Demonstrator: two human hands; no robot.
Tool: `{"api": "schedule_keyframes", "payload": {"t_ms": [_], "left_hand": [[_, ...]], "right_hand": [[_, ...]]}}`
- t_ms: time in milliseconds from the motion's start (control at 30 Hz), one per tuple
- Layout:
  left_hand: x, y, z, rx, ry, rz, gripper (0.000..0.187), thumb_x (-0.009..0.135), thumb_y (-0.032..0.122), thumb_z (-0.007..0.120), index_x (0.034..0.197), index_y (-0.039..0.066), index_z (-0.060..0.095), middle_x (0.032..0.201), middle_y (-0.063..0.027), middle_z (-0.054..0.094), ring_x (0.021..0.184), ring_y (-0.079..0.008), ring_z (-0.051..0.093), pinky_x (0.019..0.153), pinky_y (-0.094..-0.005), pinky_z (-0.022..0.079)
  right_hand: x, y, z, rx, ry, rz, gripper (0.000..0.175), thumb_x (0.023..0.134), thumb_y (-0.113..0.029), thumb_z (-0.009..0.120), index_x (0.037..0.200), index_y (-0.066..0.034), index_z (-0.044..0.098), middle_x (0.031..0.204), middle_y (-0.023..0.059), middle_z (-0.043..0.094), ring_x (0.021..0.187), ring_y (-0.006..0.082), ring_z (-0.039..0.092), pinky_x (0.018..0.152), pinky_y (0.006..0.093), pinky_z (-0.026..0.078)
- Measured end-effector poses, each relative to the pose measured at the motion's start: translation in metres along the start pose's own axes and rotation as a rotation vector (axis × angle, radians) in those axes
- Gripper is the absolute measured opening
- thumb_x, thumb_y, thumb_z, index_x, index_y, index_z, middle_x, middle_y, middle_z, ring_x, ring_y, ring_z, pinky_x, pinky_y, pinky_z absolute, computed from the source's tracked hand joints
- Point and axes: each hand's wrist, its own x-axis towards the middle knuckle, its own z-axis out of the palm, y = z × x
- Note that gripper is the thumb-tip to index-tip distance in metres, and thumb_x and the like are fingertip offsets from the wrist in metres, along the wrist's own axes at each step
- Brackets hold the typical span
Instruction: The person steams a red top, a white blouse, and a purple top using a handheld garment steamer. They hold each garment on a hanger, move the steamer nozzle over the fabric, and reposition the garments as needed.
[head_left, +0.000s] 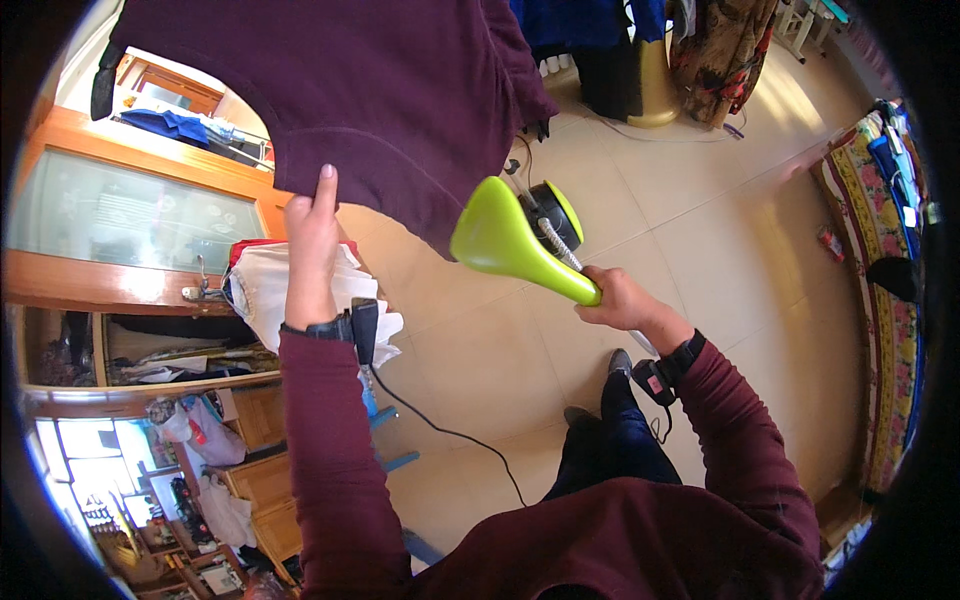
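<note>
My left hand (315, 225) pinches the lower edge of a dark purple garment (390, 82), thumb on the front of the cloth. The garment spreads across the upper left of the head view. In my right hand (626, 304) is the handle of a lime-green garment steamer head (499, 229), its broad end beside the garment's hem; whether they touch I cannot tell. A braided hose (559, 244) shows behind the handle. Beyond it, on the floor, sits a round black and green steamer base (559, 214), partly hidden by the steamer head.
White cloth (300, 289) hangs by a wooden door with a glass panel (127, 210) at the left. A bed with a flowered cover (862, 300) stands at the right. Patterned cloth (720, 52) hangs at the top, near a cable on the tiled floor (637, 135).
</note>
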Motion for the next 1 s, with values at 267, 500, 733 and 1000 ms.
{"api": "schedule_keyframes", "payload": {"t_ms": [267,500,733,1000], "left_hand": [[-0.032,0.011,-0.058,-0.078,-0.157,-0.072,0.031,0.088,0.033,0.052,0.082,0.003,0.053,0.076,-0.0066,0.057,0.067,-0.0125,0.053,0.067,-0.0294,0.045],[-0.042,0.01,-0.103,-0.41,-0.092,-0.234,0.032,0.089,0.036,0.05,0.096,0.005,0.05,0.087,-0.0096,0.059,0.077,-0.0198,0.058,0.072,-0.0345,0.047],[-0.054,0.021,-0.132,-0.374,-0.093,-0.258,0.031,0.09,0.036,0.047,0.101,0.007,0.048,0.093,-0.0078,0.058,0.082,-0.0184,0.058,0.058,-0.0293,0.05],[-0.074,0.035,-0.143,-0.427,-0.292,-0.319,0.034,0.091,0.035,0.043,0.108,0.006,0.043,0.106,-0.0102,0.053,0.091,-0.0189,0.057,0.062,-0.037,0.056]], "right_hand": [[0.075,-0.059,0.028,-0.105,-0.012,-0.436,0.03,0.062,-0.016,0.062,0.087,-0.0025,0.054,0.067,0.0189,0.058,0.065,0.0358,0.057,0.06,0.0417,0.046],[0.069,-0.011,0.078,-0.267,-0.181,-0.119,0.031,0.063,-0.017,0.06,0.091,-0.004,0.056,0.076,0.018,0.06,0.073,0.0344,0.059,0.066,0.0399,0.047],[0.02,-0.007,0.067,0.079,-0.208,-0.219,0.032,0.064,-0.016,0.064,0.09,0.0002,0.055,0.073,0.0169,0.059,0.069,0.0286,0.059,0.063,0.0349,0.046],[0.087,-0.071,0.058,0.486,-0.22,-0.25,0.031,0.07,-0.016,0.064,0.093,0.0011,0.052,0.061,0.0042,0.053,0.049,0.0107,0.051,0.046,0.0244,0.041]]}}
